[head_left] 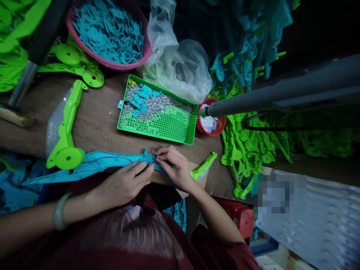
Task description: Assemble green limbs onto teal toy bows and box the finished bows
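A long blue plastic shell (112, 159) lies along the table's near edge, with a thin purplish wire running inside it. At its right part, my left hand (125, 183) is closed in a pinch, with a dark strip showing between thumb and fingers. Opposite it, my right hand (176, 165) also pinches at the same spot. The fingertips nearly meet over a small dark piece, too small to name. Across the shell's left part lies a green plastic piece (67, 127) with a round disc and a clear curved blade.
A green perforated tray (168, 125) holds screws and blue parts. Behind it stand a pink basin (123, 66) of blue pieces, a plastic bag (188, 71) and a red basket (221, 125). A grey bar (281, 90) juts in from the right, above piled green parts (250, 146).
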Demonstrator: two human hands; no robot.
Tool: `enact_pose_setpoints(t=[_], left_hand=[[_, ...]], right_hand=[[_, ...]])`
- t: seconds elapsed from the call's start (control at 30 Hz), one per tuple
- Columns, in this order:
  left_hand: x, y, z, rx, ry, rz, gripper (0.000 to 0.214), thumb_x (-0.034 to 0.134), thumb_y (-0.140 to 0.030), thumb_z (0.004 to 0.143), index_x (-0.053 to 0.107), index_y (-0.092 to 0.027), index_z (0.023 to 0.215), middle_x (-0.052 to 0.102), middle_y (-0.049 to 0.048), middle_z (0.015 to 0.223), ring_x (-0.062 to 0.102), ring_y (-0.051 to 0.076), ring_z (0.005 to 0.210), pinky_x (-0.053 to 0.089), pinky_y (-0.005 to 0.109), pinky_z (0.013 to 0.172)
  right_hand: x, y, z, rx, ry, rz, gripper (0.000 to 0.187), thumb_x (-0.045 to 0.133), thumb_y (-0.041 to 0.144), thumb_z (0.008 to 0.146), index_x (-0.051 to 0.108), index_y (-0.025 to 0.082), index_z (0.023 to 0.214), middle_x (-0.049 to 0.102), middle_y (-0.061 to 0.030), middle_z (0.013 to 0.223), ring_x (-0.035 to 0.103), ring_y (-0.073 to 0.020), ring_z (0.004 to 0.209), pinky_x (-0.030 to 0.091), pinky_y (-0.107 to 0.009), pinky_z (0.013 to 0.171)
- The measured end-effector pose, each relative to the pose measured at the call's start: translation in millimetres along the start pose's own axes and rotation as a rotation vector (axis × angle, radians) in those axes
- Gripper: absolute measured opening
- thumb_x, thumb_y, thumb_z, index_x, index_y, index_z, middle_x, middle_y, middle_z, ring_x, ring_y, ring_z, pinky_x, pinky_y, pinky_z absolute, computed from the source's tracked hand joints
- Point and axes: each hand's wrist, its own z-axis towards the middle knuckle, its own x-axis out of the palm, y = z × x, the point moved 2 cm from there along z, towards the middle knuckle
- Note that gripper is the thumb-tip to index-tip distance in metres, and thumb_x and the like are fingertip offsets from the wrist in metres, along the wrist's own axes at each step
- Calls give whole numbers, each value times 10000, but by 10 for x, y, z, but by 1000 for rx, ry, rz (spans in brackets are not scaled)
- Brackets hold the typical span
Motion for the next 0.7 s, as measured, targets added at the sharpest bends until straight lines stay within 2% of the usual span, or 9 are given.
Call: enact_pose_setpoints(t=[0.2,0.37,0.47,0.57,0.7], left_hand=[[6,-14,0,3,31,17,242,577,-189,954,671,-50,1129,637,150,1300,600,295,1150,523,411,923],[-33,14,32,4,-39,18,235,565,-162,956,668,-52,1137,674,140,1241,630,267,1111,529,392,915],[-48,24,40,22,-30,39,232,556,-132,953,669,-68,1145,677,131,1245,636,257,1113,535,378,913],[-57,20,47,28,-31,69,244,558,-142,958,667,-67,1163,674,130,1257,642,247,1110,543,361,911],[-71,11,70,48,-43,96,255,581,-145,952,664,-33,1165,686,151,1230,662,250,1072,552,357,877]], right_hand=[[14,11,-18,-57,50,-132,105,529,110,933,595,189,907,645,-88,979,587,-179,908,505,-343,771],[-47,12,26,-35,125,-161,89,543,141,940,614,189,915,659,-82,995,587,-182,911,490,-362,818],[-160,34,-47,43,63,-152,80,604,193,922,631,193,997,661,-79,1014,611,-184,950,504,-347,831],[-251,71,-215,158,-37,-237,107,634,217,903,628,184,1005,652,-72,930,605,-197,913,505,-346,791],[-203,110,-393,156,-44,-309,59,602,193,915,638,180,960,647,-77,903,585,-197,877,494,-351,770]])
